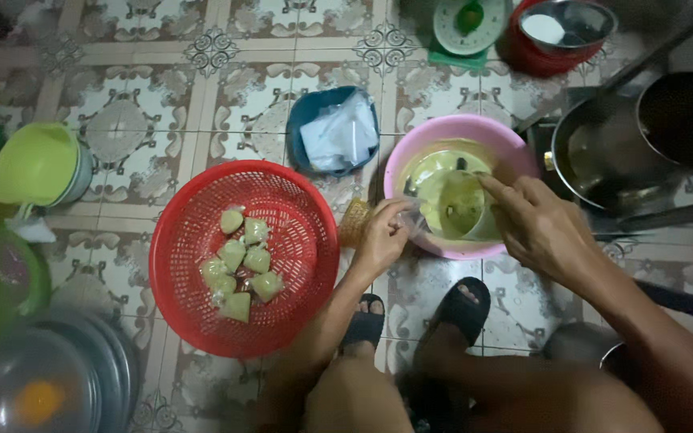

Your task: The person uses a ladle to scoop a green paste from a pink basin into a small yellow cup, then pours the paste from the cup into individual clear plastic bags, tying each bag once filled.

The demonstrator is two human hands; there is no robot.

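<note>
The left hand point(381, 236) has its grip clenched on a clear plastic bag point(413, 218) at the pink basin's point(515, 152) 8 o'clock rim. The right hand point(541, 224), at 4 o'clock, grasps a cup point(467, 208) tilted over it.

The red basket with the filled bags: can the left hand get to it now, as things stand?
Probably yes. The red basket sits on the floor just beside the left hand, with nothing between them. But that hand is busy holding a small clear bag at the pink bowl.

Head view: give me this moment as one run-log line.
left hand: holds small clear bag | right hand: tips cup over pink bowl | red basket: filled green bags
</note>
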